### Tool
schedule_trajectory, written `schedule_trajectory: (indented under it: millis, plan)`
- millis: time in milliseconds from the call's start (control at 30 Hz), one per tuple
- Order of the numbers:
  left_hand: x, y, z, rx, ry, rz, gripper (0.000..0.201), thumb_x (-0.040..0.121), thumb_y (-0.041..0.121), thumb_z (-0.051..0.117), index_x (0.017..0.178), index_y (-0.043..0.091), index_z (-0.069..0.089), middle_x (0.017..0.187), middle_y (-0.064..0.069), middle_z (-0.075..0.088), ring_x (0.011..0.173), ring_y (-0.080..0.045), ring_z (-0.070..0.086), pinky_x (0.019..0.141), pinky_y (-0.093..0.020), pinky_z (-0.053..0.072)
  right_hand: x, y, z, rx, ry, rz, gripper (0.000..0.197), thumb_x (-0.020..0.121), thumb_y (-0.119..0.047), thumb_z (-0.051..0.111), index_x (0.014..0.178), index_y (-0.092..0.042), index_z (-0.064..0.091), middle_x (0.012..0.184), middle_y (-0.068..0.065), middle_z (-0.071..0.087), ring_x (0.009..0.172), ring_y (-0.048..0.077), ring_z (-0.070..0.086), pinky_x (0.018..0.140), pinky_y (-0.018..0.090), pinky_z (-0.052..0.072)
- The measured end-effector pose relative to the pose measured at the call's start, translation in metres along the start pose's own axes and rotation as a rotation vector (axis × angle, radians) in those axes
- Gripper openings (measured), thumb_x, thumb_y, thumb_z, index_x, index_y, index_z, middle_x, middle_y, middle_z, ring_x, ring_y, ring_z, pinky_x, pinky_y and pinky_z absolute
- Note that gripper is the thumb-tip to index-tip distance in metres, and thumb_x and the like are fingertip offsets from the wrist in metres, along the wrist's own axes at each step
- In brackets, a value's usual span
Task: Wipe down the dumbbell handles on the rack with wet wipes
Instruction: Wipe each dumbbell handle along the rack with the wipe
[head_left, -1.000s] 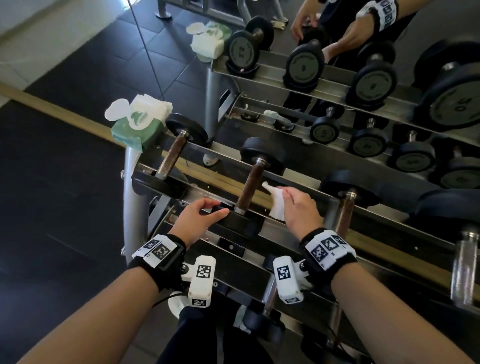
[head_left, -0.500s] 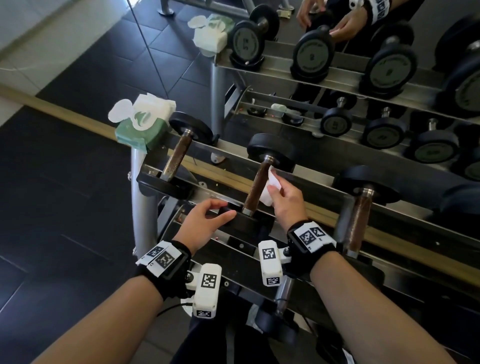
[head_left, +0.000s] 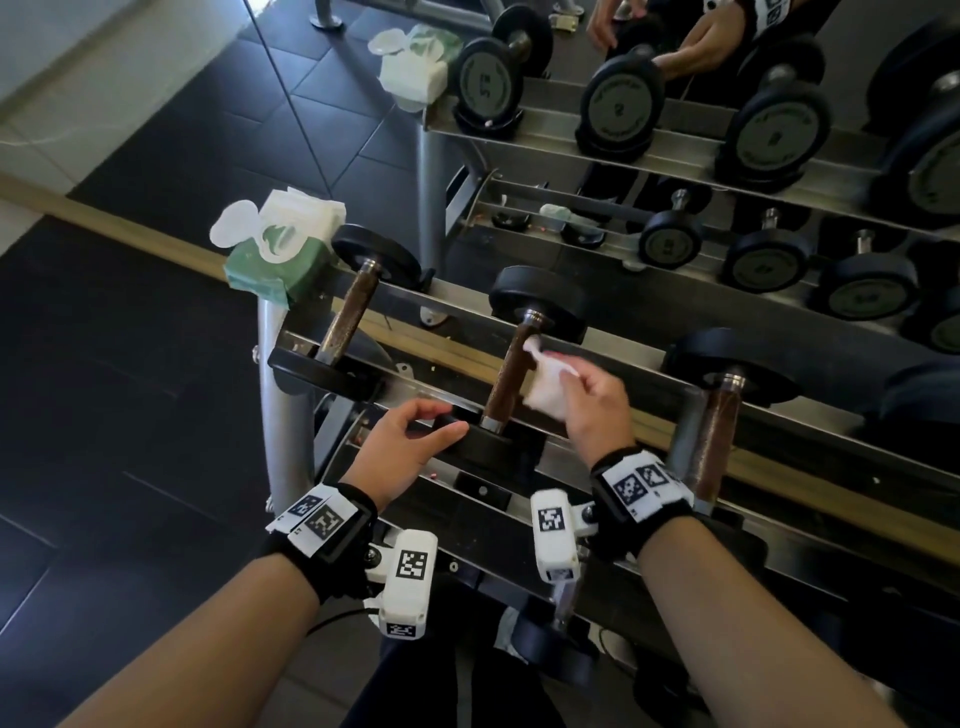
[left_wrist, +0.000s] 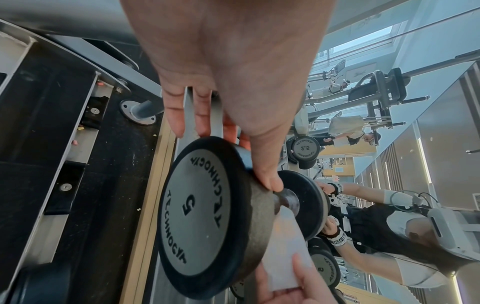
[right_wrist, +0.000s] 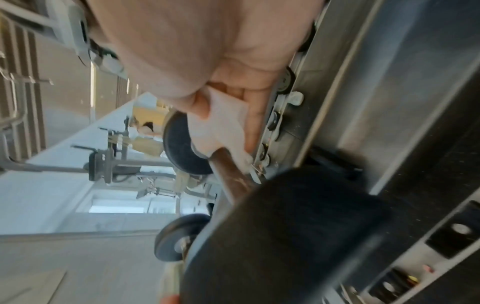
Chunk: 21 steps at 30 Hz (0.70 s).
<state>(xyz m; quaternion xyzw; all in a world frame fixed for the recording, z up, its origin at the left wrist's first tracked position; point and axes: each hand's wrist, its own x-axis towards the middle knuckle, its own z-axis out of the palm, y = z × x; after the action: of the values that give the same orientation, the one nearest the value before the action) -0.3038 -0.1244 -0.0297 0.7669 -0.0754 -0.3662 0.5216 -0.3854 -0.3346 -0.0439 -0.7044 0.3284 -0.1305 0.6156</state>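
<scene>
Head view shows the middle black-ended dumbbell with a brown handle (head_left: 511, 376) lying across the grey metal rack (head_left: 457, 296), at about 12 o'clock from the person's wrists. At 3 o'clock of that handle, the right hand (head_left: 592, 402) pinches a crumpled white wet wipe (head_left: 545, 387) between thumb and fingers, the wipe touching the handle's right side near its far end. At 9 o'clock of the handle's near end, the left hand (head_left: 410, 441) grips the near black weight disc (head_left: 488, 447), thumb on top and fingers curled behind the rim.

Left wrist view confirms this grip: the thumb lies over the edge of the disc marked "5" and the fingers reach behind it. Right wrist view is blurred, yet shows the wipe folded between thumb and fingers against the bar.

A green packet of wet wipes with its white lid open (head_left: 280, 249) sits on the rack's end at 10 o'clock, just beside another brown-handled dumbbell (head_left: 348, 317). A third dumbbell (head_left: 719, 431) rests at 3 o'clock.
</scene>
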Motion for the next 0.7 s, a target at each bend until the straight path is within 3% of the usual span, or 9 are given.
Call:
schedule_trajectory:
  millis: [133, 200, 267, 367, 433, 533, 567, 633, 700]
  plan:
    - [-0.001, -0.001, 0.001, -0.009, 0.018, -0.009, 0.048, 0.07, 0.047, 0.073, 0.113, 0.027, 0.064, 0.115, -0.001, 0.066, 0.102, -0.019, 0.067, 0.098, -0.046, 0.052, 0.006, -0.007, 0.014, -0.113, -0.037, -0.105, 0.039, 0.101, -0.011, 0.042, 0.133, -0.024, 0.06, 0.119, -0.013, 0.061, 0.101, -0.015, 0.056, 0.097, 0.004, 0.037]
    - [-0.002, 0.0, 0.002, -0.014, 0.017, -0.004, 0.054, 0.064, 0.053, 0.072, 0.112, 0.029, 0.064, 0.115, -0.002, 0.066, 0.103, -0.019, 0.067, 0.098, -0.046, 0.052, -0.001, -0.001, 0.022, -0.167, -0.135, -0.054, 0.041, 0.104, -0.016, 0.041, 0.139, -0.032, 0.053, 0.128, -0.009, 0.06, 0.109, -0.005, 0.057, 0.102, 0.013, 0.04]
    - [-0.003, 0.001, 0.002, -0.021, 0.023, -0.007, 0.054, 0.064, 0.053, 0.072, 0.111, 0.029, 0.063, 0.115, -0.003, 0.065, 0.103, -0.02, 0.066, 0.097, -0.046, 0.052, -0.009, 0.006, 0.023, -0.193, -0.169, -0.037, 0.04, 0.104, -0.018, 0.041, 0.138, -0.035, 0.054, 0.135, -0.007, 0.059, 0.118, 0.001, 0.054, 0.102, 0.012, 0.038]
    - [-0.002, 0.001, 0.003, -0.02, 0.042, -0.022, 0.039, 0.077, 0.039, 0.075, 0.112, 0.026, 0.064, 0.114, -0.004, 0.065, 0.103, -0.021, 0.066, 0.096, -0.045, 0.053, -0.026, 0.014, 0.02, -0.23, -0.203, -0.031, 0.032, 0.102, -0.023, 0.046, 0.127, -0.033, 0.064, 0.121, -0.01, 0.067, 0.104, -0.008, 0.058, 0.09, 0.004, 0.04]
    - [-0.002, 0.001, 0.004, -0.015, 0.054, -0.025, 0.032, 0.083, 0.031, 0.074, 0.113, 0.025, 0.064, 0.115, -0.005, 0.066, 0.104, -0.023, 0.065, 0.096, -0.046, 0.053, -0.036, 0.016, 0.015, -0.268, -0.251, -0.026, 0.029, 0.1, -0.021, 0.049, 0.118, -0.031, 0.071, 0.104, -0.011, 0.073, 0.091, -0.003, 0.064, 0.075, 0.006, 0.044]
    - [-0.003, 0.003, 0.004, -0.005, 0.053, -0.022, 0.03, 0.085, 0.029, 0.072, 0.114, 0.024, 0.063, 0.116, -0.006, 0.065, 0.104, -0.024, 0.065, 0.095, -0.045, 0.053, -0.035, 0.006, 0.005, -0.284, -0.312, 0.04, 0.03, 0.098, -0.019, 0.048, 0.102, -0.025, 0.077, 0.087, -0.004, 0.075, 0.08, 0.014, 0.069, 0.071, 0.031, 0.053]
    - [-0.004, 0.003, 0.004, -0.006, 0.047, -0.02, 0.03, 0.086, 0.028, 0.071, 0.114, 0.023, 0.062, 0.116, -0.006, 0.065, 0.104, -0.023, 0.065, 0.095, -0.044, 0.053, -0.032, 0.002, 0.001, -0.24, -0.288, 0.067, 0.03, 0.097, -0.019, 0.048, 0.097, -0.025, 0.077, 0.091, -0.001, 0.074, 0.084, 0.016, 0.068, 0.074, 0.033, 0.053]
    - [-0.005, 0.003, 0.004, -0.017, 0.035, -0.012, 0.03, 0.086, 0.027, 0.07, 0.115, 0.022, 0.062, 0.117, -0.007, 0.065, 0.104, -0.022, 0.065, 0.095, -0.043, 0.054, -0.023, -0.005, -0.006, -0.111, -0.115, 0.082, 0.031, 0.096, -0.017, 0.046, 0.095, -0.028, 0.076, 0.101, -0.002, 0.071, 0.092, 0.009, 0.064, 0.079, 0.021, 0.048]
    - [-0.006, 0.003, 0.004, -0.026, 0.035, -0.008, 0.029, 0.086, 0.027, 0.07, 0.114, 0.023, 0.062, 0.116, -0.006, 0.065, 0.103, -0.02, 0.065, 0.094, -0.042, 0.054, -0.015, -0.009, -0.007, -0.098, 0.04, 0.017, 0.031, 0.098, -0.013, 0.045, 0.11, -0.024, 0.072, 0.107, -0.008, 0.067, 0.099, 0.007, 0.062, 0.086, 0.01, 0.044]
